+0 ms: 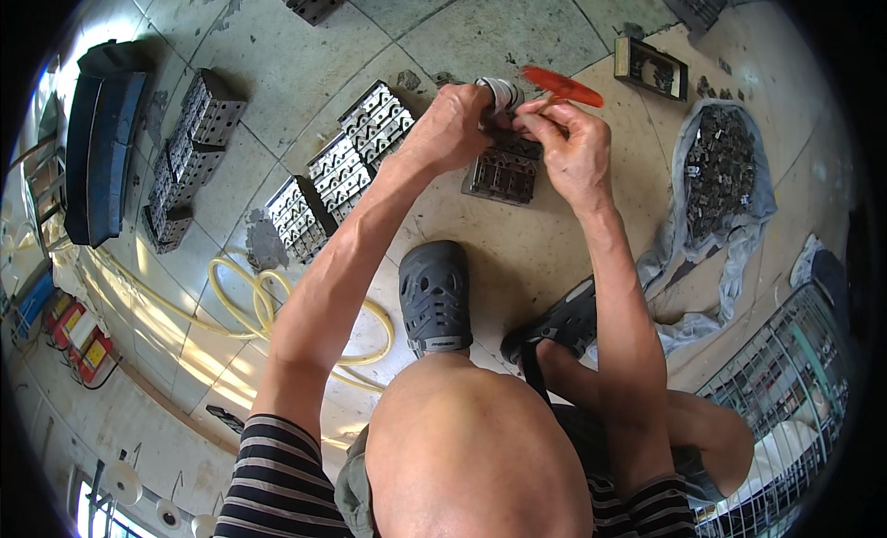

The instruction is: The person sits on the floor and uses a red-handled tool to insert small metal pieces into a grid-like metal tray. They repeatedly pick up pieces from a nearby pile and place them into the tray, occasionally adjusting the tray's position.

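Note:
My left hand [455, 127] is closed at the near side of a round, ribbed white-and-grey thing [502, 93], perhaps a roll; its kind is unclear. In a pinch, my right hand [575, 154] has a long, flat red-orange thing [565, 87], which sticks out above the fingers. The fingertips of both hands come close together over a small block of dark metal parts [502, 176] on the floor. What lies between the fingertips is hidden. Left of it stand rows of slotted silvery metal parts [356, 150].
A sack of small metal pieces [719, 173] lies open at the right, below an open box [651, 68]. More metal blocks [192, 159] stand at the left beside a dark blue bin [109, 145]. A yellow hose [263, 302] coils near my shoe [434, 293]. A wire crate [781, 372] sits lower right.

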The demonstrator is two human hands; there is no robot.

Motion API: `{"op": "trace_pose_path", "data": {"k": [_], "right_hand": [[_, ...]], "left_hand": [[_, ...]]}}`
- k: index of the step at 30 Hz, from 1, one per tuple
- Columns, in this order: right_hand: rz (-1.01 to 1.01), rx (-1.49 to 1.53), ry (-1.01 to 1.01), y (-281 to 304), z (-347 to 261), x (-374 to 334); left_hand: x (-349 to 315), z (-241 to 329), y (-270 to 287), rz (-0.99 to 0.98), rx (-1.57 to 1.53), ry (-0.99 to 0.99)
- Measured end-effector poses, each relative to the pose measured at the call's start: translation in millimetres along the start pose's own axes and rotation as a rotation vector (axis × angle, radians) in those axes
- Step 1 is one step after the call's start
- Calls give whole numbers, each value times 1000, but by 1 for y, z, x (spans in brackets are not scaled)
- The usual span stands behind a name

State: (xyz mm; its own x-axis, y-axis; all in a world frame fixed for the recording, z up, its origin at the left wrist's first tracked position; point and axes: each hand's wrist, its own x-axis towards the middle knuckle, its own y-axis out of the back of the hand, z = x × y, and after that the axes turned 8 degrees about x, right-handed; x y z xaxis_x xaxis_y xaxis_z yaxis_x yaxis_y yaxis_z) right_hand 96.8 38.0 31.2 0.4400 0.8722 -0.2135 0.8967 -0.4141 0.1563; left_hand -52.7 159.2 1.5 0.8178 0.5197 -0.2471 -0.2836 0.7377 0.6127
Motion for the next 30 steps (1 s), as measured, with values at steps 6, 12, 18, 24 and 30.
{"op": "trace_pose_path", "data": {"k": [6,12,18,24,30], "right_hand": [[17,-97,205,-4,7,-6],[108,-163,232,-7,8,-11],[-10,236,89,-11,13,-9],[30,-295,91,-3,15,-11],[44,125,177,-12,25,-5]], "left_hand": [[7,-4,-15,185,-9,36],[12,-4,-31,334,-45,61],[11,-13,-36,319,-84,109],[15,-12,-38,293,-101,199],[11,-8,-32,241,-81,223]]}}
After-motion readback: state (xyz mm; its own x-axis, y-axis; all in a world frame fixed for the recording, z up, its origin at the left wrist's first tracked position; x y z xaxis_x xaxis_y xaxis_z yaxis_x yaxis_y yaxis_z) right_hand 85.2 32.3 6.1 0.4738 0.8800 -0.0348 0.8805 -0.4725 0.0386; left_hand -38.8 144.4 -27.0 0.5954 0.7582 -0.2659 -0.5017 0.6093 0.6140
